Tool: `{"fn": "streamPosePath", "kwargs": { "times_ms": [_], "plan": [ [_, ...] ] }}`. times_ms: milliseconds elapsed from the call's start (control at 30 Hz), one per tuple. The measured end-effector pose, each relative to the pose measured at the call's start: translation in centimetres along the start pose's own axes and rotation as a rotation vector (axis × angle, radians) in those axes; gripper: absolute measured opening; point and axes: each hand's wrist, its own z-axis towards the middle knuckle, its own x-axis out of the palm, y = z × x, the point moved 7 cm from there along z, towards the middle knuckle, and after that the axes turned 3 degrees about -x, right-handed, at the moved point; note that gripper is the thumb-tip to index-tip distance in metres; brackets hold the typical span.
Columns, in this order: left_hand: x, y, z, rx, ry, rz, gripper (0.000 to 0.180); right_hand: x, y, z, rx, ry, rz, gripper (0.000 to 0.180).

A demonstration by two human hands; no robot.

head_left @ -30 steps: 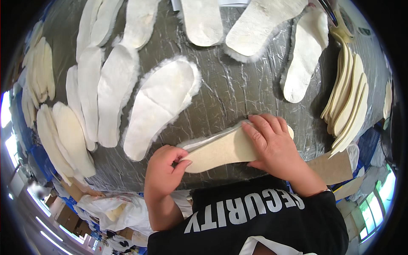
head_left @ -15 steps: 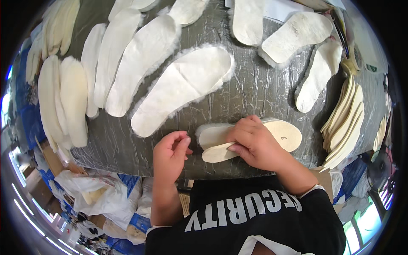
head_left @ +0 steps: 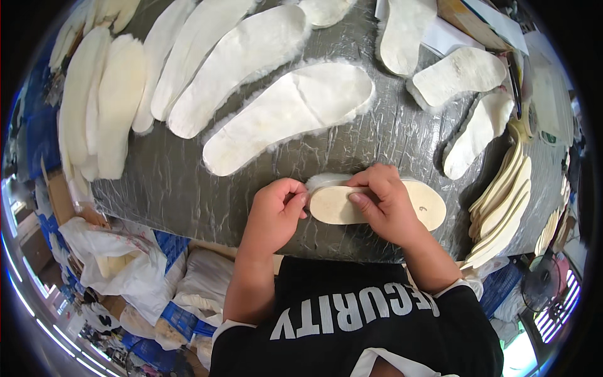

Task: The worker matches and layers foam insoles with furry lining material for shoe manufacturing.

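In front of me, a smooth cream insole board (head_left: 336, 207) lies lengthwise over a fluffy white fleece insole (head_left: 323, 181), most of which it hides. My right hand (head_left: 388, 204) is closed on the board's middle, thumb on top and fingers over the far edge. The wider rounded end (head_left: 427, 204) of the board, with a pencil mark, shows beyond this hand. At the opposite end, my left hand (head_left: 276, 210) pinches the fleece edge between thumb and curled forefinger; exactly what lies between the fingertips is partly hidden.
A large fleece insole (head_left: 289, 116) lies just beyond my hands. More fleece insoles (head_left: 235, 69) fan out at the far left, and others (head_left: 458, 75) lie far right. A stack of cream boards (head_left: 502, 207) stands at the right edge. White bags (head_left: 119, 270) sit below the table's left.
My left hand has moved right, up to the insole's end. The cream board, earlier tilted off the fleece, now lies over it. The whole view has shifted slightly.
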Motion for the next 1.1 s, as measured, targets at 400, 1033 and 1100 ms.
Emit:
{"fn": "streamPosePath", "kwargs": {
  "times_ms": [400, 1033, 1100],
  "plan": [
    [1.2, -0.5, -0.2, -0.133, 0.192, -0.211, 0.007, -0.2, -1.3, -0.8, 0.118, 0.014, 0.201, 0.009],
    [1.9, -1.3, -0.3, -0.134, 0.267, -0.261, 0.007, -0.1, -2.6, -1.1, 0.213, 0.007, 0.289, 0.008],
    [1.9, -1.4, -0.4, -0.126, 0.259, -0.247, 0.007, -0.1, -2.5, -1.0, 0.211, 0.006, 0.287, 0.008]
  ]
}}
